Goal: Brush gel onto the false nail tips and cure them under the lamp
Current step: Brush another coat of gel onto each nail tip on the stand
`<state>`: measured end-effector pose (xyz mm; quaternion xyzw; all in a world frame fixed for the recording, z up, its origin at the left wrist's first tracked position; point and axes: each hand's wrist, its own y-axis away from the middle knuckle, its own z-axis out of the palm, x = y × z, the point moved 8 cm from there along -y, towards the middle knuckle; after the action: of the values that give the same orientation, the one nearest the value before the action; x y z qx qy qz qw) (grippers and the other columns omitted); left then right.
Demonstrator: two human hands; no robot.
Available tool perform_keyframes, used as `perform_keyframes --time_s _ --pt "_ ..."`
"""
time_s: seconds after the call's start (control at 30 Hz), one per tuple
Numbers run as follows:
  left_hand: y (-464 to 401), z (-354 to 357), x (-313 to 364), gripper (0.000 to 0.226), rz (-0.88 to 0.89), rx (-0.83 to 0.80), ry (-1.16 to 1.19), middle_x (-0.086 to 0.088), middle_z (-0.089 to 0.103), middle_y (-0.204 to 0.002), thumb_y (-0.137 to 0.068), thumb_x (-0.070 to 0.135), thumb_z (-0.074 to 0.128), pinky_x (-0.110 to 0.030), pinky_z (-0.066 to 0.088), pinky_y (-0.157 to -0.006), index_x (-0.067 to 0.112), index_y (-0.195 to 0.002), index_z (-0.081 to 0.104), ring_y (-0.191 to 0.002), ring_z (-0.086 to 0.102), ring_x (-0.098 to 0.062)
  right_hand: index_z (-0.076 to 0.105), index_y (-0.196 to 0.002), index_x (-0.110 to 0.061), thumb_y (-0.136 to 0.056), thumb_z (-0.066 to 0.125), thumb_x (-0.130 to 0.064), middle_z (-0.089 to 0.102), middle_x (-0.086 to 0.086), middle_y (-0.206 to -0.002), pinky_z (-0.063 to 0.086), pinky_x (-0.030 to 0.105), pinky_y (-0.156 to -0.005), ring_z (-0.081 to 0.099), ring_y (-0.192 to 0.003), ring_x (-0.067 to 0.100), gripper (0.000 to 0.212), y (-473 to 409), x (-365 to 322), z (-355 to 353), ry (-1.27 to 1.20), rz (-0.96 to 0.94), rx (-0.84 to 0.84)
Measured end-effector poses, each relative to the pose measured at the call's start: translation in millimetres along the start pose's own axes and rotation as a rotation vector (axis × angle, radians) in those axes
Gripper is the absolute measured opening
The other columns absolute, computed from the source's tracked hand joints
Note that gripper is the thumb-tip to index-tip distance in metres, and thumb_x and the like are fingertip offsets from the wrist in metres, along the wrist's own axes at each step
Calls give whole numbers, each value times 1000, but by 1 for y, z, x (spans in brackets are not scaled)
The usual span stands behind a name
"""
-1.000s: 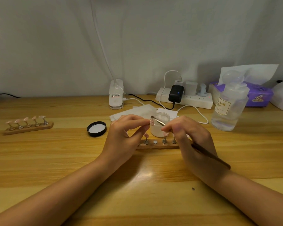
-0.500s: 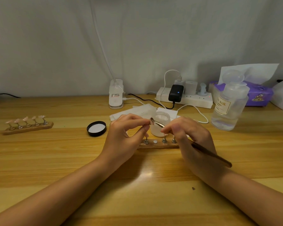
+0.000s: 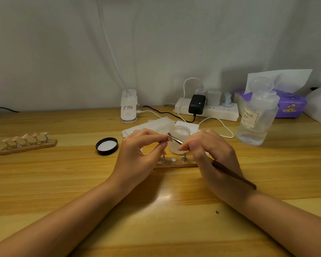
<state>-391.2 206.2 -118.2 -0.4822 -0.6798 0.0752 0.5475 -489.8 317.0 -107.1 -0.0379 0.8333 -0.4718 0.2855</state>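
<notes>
My left hand [image 3: 137,156] pinches a small pink nail tip [image 3: 168,138] between thumb and forefinger, lifted above the near wooden holder [image 3: 176,164]. My right hand [image 3: 209,154] grips a thin brown brush [image 3: 233,176]; its metal end touches the held tip. The holder carries metal pegs and is partly hidden by both hands. Right behind it stands an open frosted gel jar [image 3: 180,140]. The jar's black lid [image 3: 107,146] lies to the left. A second wooden holder [image 3: 28,145] with several pink tips sits at the far left. The white lamp base [image 3: 129,108] stands at the back.
A white power strip [image 3: 209,110] with plugs and cables lies at the back by the wall. A clear pump bottle [image 3: 256,115] stands at the right, a purple tissue box [image 3: 289,104] behind it. White wipes [image 3: 150,126] lie behind my hands.
The brush end has shifted slightly along the held nail tip. Both hands stay in nearly the same place.
</notes>
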Motion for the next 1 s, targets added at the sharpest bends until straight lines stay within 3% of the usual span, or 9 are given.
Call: perform_keyframes --time_s 0.17,0.33,0.43,0.67,0.77,1.0 --pt "-1 0 2 21 17 6 -2 8 66 -83 -78 3 68 -31 48 -75 20 -91 69 -81 61 -15 63 -63 -16 -93 33 -24 60 -3 -60 42 42 -67 53 -65 8 43 3 4 -6 -66 38 48" --pt "-1 0 3 19 14 -6 -8 7 66 -84 -79 4 68 -31 48 -75 18 -92 70 -82 61 -12 59 -73 -22 -93 33 -25 56 -15 -71 44 40 -67 53 -72 5 33 0 2 -8 -69 34 80" --pt "-2 0 4 19 19 -5 -17 6 66 -83 -79 4 68 -34 48 -75 17 -92 69 -82 61 -13 63 -80 -18 -95 32 -35 59 -11 -77 44 39 -68 56 -77 10 39 -1 2 -2 -31 13 33" --pt "0 -1 4 18 13 0 -6 3 68 -83 -79 3 68 -32 48 -78 16 -91 69 -83 62 -15 62 -63 -18 -93 31 -24 60 -3 -60 41 35 -67 54 -65 5 44 5 7 -7 -85 68 60" --pt "-1 -1 5 18 16 1 -4 2 68 -85 -78 2 68 -31 48 -78 15 -91 69 -84 62 -14 58 -70 -27 -93 31 -22 59 -11 -65 45 36 -66 55 -68 4 36 3 5 -8 -86 56 78" --pt "-2 -3 8 19 18 19 14 4 68 -86 -78 3 68 -30 49 -79 15 -92 68 -85 61 -10 60 -79 -22 -96 31 -35 55 -20 -78 47 37 -68 56 -77 2 36 0 2 -4 -51 25 41"
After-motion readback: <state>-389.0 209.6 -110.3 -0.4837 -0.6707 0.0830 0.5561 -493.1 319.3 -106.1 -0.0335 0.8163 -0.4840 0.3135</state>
